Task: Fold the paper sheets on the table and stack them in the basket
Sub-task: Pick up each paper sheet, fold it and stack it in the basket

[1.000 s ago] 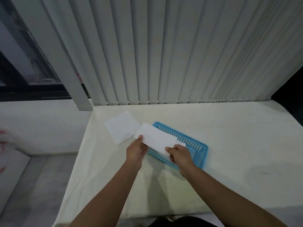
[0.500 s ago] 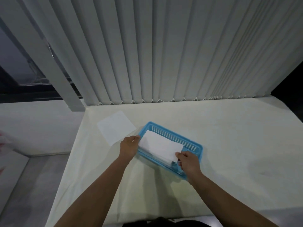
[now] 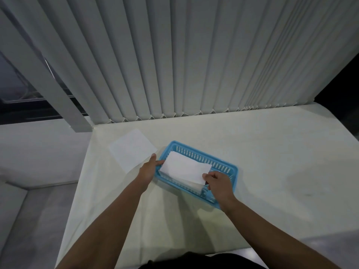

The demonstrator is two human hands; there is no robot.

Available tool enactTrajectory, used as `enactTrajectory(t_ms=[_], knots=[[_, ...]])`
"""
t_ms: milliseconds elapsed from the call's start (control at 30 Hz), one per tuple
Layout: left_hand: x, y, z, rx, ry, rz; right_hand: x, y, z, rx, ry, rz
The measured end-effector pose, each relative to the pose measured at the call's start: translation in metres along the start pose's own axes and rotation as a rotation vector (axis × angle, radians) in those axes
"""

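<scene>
step: setting a folded white paper sheet (image 3: pixel 186 169) into the shallow blue plastic basket (image 3: pixel 223 167) w/ slotted walls, on top of what looks like earlier folded sheets.
left hand (image 3: pixel 149 170): at the sheet's left end, outside the basket's left rim; fingers curled to that end, look pinched on it but contact is partly hidden.
right hand (image 3: pixel 219 181): at the sheet's near-right corner, fingertips (image 3: pixel 206 176) narrowed, pinching the corner; hand over the basket's right half.
folded sheet: lies between the two hands, long axis running from left fingers to right fingers, roughly along the basket's length. appears resting on the stack, not fully let go.
key relation: sheet spans finger to finger, so both hands need to release together or it skews; neither is clearly nearer.
next sheet: flat unfolded white paper sheet (image 3: pixel 132 148) on the cream table (image 3: pixel 272 152), just beyond and left of the left fingers, thumb tip nearly at its edge. left hand much nearer; right is well apart, across the basket.
guess: let go, then left reaches for the flat one.
backdrop: grey vertical blinds (image 3: pixel 174 55).
</scene>
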State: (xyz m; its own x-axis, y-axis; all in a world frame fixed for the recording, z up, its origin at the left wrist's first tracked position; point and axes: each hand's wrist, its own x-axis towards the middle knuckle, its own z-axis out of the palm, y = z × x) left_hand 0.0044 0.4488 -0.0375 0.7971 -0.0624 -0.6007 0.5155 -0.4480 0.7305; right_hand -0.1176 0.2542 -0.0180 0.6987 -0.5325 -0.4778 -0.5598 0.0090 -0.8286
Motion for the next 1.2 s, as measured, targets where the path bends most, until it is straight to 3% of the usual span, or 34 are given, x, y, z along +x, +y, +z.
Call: enactTrajectory(t_ms=[1033,1100,1200], knots=[[-0.0076,0.0073,-0.0004,-0.011,-0.043,0.007,0.0039,0.0000,0.0067,-0.122,-0.006,-0.025],[-0.0071,0.0074,-0.0012,0.023,0.004,0.059,0.0043,0.0026,0.0050,-0.149,0.066,-0.024],[-0.0005,0.0029,-0.0020,0.192,0.185,0.280,0.0040,0.0054,0.0007,-0.295,0.137,-0.058]])
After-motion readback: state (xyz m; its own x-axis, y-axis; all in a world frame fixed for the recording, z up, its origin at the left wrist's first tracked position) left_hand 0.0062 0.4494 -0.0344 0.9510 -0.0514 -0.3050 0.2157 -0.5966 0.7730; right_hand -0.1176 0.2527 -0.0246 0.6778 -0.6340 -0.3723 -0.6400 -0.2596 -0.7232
